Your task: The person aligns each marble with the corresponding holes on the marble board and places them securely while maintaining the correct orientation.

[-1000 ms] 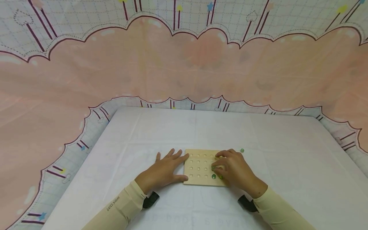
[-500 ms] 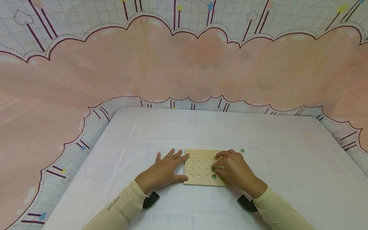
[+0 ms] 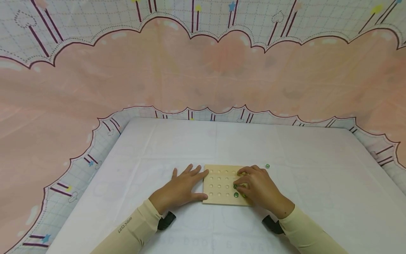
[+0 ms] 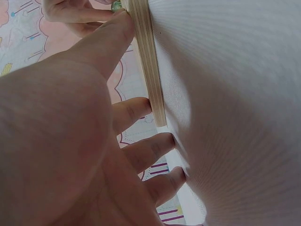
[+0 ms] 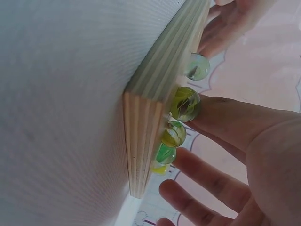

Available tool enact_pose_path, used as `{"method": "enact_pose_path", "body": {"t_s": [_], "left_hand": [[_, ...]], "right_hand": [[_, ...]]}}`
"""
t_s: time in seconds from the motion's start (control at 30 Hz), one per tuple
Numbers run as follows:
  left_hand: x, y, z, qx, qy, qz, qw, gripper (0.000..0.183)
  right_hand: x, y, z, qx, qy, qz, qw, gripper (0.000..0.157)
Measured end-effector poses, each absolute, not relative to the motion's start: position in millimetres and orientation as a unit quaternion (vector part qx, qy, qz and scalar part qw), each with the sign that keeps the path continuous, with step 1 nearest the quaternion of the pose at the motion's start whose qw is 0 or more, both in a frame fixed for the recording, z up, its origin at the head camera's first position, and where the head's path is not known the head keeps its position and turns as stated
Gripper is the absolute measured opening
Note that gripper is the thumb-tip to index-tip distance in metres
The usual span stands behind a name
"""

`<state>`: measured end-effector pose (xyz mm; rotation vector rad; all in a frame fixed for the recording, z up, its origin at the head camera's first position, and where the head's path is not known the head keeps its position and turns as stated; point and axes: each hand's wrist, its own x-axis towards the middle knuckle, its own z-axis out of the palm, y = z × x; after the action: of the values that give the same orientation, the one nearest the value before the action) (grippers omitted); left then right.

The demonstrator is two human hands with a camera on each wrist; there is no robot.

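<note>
A pale wooden board (image 3: 219, 190) with rows of round hollows lies flat on the white-covered table. My left hand (image 3: 177, 188) is spread at its left edge; thumb and forefinger touch the board, and the other fingertips rest on the cloth in the left wrist view. Over the board's right part, my right hand (image 3: 263, 188) pinches a green marble (image 3: 235, 186) between thumb and forefinger. Just nearer me sits another green marble (image 3: 236, 194) in a hollow. The right wrist view shows a yellow-green marble (image 5: 186, 104) and several others along the board; my right hand hides part of that side from above.
One loose green marble (image 3: 268, 165) lies on the cloth beyond the board's right far corner. The white tabletop (image 3: 177, 141) extends around the board. A patterned pink curtain (image 3: 203, 77) hangs behind and beside the table.
</note>
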<state>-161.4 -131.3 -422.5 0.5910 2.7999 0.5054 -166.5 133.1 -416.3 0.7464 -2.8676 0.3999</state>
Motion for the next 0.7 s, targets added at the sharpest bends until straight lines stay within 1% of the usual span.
{"method": "enact_pose_path", "body": {"t_s": [0.33, 0.53, 0.7], "left_hand": [[-162, -130, -422, 0.195, 0.959, 0.169, 0.121, 0.082], [-162, -130, -423, 0.195, 0.959, 0.167, 0.120, 0.082], [-163, -129, -423, 0.192, 0.959, 0.169, 0.124, 0.082]], "right_hand": [[-169, 139, -413, 0.251, -0.953, 0.148, 0.083, 0.011], [-174, 147, -411, 0.251, -0.953, 0.139, 0.098, 0.014], [-177, 151, -409, 0.222, -0.961, 0.145, 0.077, 0.016]]}}
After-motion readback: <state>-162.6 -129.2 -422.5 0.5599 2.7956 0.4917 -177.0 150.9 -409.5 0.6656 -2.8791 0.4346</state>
